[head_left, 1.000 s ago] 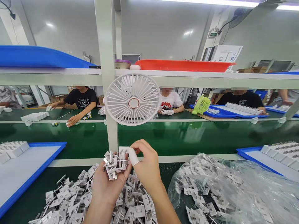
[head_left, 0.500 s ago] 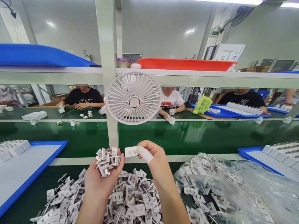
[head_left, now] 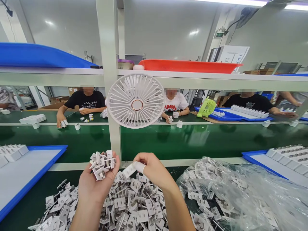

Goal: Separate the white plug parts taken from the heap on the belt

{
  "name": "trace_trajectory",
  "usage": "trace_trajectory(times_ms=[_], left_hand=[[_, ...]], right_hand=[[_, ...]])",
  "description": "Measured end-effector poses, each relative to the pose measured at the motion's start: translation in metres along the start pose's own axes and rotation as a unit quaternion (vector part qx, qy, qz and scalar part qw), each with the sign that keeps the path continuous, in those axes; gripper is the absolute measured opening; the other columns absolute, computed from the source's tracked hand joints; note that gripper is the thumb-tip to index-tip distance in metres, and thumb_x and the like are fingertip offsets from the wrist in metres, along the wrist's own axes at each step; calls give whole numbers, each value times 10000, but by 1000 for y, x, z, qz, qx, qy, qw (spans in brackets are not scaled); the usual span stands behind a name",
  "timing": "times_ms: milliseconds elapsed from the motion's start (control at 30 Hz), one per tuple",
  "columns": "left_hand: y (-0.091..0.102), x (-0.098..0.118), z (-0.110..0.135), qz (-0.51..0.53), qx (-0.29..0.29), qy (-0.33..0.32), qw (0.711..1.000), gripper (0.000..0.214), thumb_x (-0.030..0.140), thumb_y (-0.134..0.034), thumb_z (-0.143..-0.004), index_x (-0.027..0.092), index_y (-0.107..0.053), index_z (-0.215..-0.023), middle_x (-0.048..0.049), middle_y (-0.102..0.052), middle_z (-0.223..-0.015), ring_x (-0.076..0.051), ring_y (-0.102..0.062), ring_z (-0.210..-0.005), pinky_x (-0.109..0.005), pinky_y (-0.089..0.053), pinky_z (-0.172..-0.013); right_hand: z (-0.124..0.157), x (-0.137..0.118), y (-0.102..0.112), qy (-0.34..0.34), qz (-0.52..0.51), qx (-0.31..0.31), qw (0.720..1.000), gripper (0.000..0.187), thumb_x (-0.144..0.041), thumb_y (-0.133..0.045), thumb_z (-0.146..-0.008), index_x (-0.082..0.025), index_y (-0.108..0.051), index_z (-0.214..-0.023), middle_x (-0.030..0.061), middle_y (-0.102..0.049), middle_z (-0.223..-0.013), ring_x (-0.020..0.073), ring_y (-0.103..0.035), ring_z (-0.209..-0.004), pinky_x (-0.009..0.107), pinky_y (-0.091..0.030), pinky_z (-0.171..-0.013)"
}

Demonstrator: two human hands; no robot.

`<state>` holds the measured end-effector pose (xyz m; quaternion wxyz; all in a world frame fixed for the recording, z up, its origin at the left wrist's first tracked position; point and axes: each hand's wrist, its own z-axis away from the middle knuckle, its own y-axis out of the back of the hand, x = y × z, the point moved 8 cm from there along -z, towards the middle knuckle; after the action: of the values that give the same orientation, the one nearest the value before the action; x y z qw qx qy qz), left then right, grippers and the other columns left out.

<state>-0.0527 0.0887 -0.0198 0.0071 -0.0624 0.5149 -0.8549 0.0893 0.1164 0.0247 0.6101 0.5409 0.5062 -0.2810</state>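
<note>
Keep left hand [head_left: 95, 187] cupped round its plug-insert cluster [head_left: 101, 164] — right hand [head_left: 154, 171] pinching one insert [head_left: 128, 170] squarely — above the bench-edge heap [head_left: 134, 205].

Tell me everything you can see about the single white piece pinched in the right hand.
The small flat white plastic plate looks rectangular and tilted, its far end pointing down-left toward the loose heap of white plastic parts with metal prongs. The right hand pinches it at one end, a white fingertip cover against it. Any prongs are too small to tell.
</note>
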Motion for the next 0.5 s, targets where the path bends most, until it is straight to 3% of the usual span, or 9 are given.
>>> trace_trajectory(times_ms=[200, 333, 500], left_hand=[[-5, -7, 15, -24, -3, 6, 1000, 329, 182, -345, -838, 134, -486, -1131, -139, -557, -1047, -279, -559, -978, -427, -542, -667], [-6, -14, 27, -40, 14, 18, 999, 297, 179, -339, -843, 140, -536, -1061, -114, -592, -988, -273, -590, -909, -417, -547, -613], [-5, -17, 29, -36, 23, 18, 999, 300, 190, -334, -845, 141, -540, -1058, -119, -590, -995, -278, -587, -920, -432, -541, -632]], right_hand=[[8, -23, 8, 24, -100, 56, 993, 111, -252, -499, -688, -176, -482, -609, -56, -441, -495, 91, -419, -499, 220, -321, -532], [13, -27, 6, 22, -123, 56, 991, 98, -246, -507, -694, -174, -488, -629, -48, -487, -458, 97, -452, -482, 234, -344, -546], [12, -23, 6, 22, -111, 52, 992, 132, -290, -485, -740, -173, -493, -680, -18, -556, -566, 100, -494, -480, 239, -371, -530]])
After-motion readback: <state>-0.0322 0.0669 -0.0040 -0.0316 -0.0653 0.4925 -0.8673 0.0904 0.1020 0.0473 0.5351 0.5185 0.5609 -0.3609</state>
